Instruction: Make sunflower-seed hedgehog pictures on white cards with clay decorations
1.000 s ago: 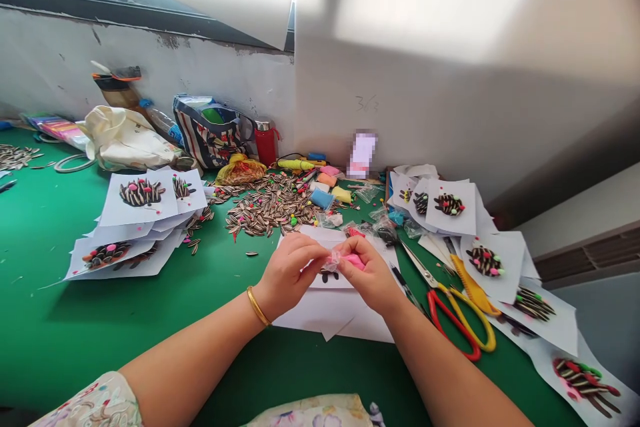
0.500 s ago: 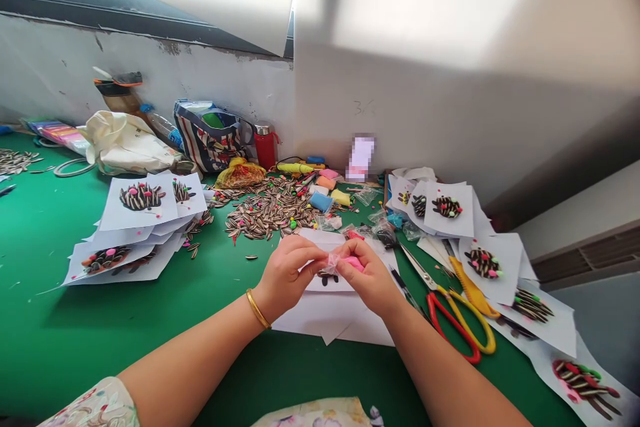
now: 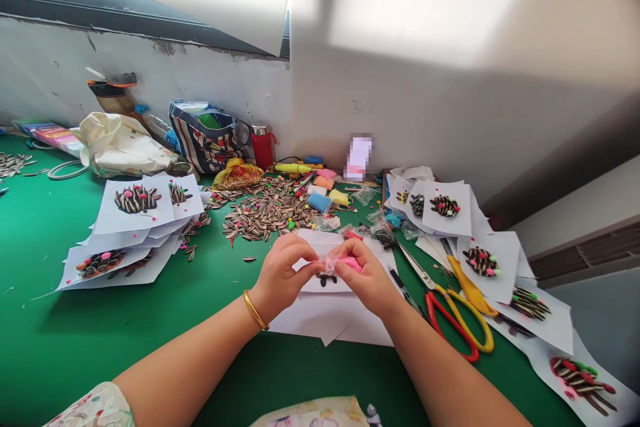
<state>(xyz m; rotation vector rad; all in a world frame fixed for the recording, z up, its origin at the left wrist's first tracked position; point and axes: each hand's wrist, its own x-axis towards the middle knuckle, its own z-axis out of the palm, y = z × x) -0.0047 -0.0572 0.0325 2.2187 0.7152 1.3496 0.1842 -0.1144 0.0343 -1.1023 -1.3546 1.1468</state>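
My left hand, with a gold bangle at the wrist, pinches one side of a clear plastic wrapper. Its other side is between the fingers of my right hand, along with a pink lump inside the wrapper. Both hands are close together, above a white paper that bears a dark shape partly hidden by the fingers. More white sheets lie beneath it on the green table.
Striped seeds and small coloured packets lie behind the hands. Scissors and a yellow tool are at the right. Seed-decorated papers stand at left and right. A red flask is near the wall.
The view has shifted slightly. My left hand's fingertips have moved a little away from my right hand's, and both hands keep hold of the wrapper.
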